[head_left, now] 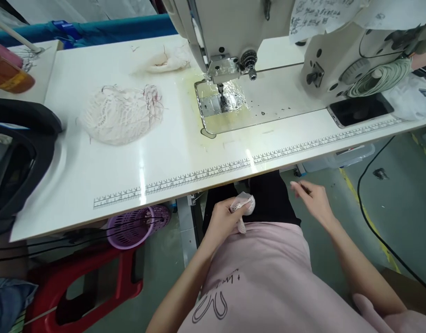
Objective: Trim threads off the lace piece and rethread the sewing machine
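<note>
My left hand (222,219), over my lap just below the table's front edge, is closed around a small bunched piece of pale lace fabric (247,204). Part of the fabric hangs below the fingers. My right hand (314,200) is off to the right of my lap, apart from the fabric, with thumb and fingers curled together; anything between them is too small to make out. On the white table (157,162) lies a flat pile of pale lace pieces (124,115) with loose threads. The sewing machine's needle and presser foot (222,98) stand above the metal plate.
A printed ruler (220,171) runs along the table's front edge. A phone (360,110) and a coil of pale green cord (379,77) are at the right. A black iron-like device (21,152) stands left. Below are a purple basket (129,231) and red stool (91,273).
</note>
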The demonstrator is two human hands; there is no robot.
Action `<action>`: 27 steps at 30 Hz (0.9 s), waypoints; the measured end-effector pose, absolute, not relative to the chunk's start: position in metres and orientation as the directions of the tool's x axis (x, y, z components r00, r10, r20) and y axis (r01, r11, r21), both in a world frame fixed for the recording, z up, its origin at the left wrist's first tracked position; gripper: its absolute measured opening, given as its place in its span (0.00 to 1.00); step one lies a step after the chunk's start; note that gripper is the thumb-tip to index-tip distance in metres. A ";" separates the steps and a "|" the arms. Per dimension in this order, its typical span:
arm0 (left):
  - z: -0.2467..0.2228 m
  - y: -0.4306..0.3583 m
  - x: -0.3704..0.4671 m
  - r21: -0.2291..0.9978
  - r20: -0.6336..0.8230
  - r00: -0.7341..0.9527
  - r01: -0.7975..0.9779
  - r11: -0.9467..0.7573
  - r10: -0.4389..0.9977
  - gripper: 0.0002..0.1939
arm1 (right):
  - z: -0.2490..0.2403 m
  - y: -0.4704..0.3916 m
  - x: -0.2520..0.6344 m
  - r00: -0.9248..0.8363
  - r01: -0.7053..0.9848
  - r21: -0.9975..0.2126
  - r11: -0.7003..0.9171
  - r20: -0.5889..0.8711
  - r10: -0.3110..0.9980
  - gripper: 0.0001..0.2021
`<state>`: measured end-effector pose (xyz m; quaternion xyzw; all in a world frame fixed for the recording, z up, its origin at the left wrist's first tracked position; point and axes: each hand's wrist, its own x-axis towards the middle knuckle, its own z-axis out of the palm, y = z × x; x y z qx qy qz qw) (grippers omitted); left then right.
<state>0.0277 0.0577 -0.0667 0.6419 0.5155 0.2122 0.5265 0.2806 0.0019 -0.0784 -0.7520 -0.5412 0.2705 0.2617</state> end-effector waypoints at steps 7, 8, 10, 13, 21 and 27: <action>-0.052 0.062 0.031 0.926 -0.378 0.495 0.177 0.335 0.782 0.15 | -0.112 -0.028 0.329 0.412 0.847 -0.192 -0.495 -0.349 0.841 0.25; -0.049 0.062 0.032 0.911 -0.404 0.519 0.152 0.384 0.753 0.15 | -0.105 -0.026 0.320 0.385 0.809 -0.327 -0.488 -0.331 0.861 0.24; -0.043 0.063 0.032 0.889 -0.434 0.562 0.145 0.434 0.704 0.14 | -0.086 -0.015 0.296 0.226 0.647 -0.689 -0.325 -0.233 0.946 0.20; -0.035 0.064 0.032 0.888 -0.442 0.606 0.195 0.416 0.661 0.14 | -0.059 0.011 0.259 -0.104 0.218 -0.949 -0.230 -0.257 0.961 0.24; -0.029 0.060 0.015 0.895 -0.435 0.545 0.176 0.409 0.717 0.13 | -0.058 0.043 0.225 -0.401 -0.025 -0.916 -0.399 -0.357 0.844 0.15; -0.039 0.052 0.016 0.957 -0.097 0.396 0.290 -0.024 0.913 0.04 | -0.055 0.036 0.212 -0.162 0.002 -0.980 -0.198 -0.196 0.967 0.09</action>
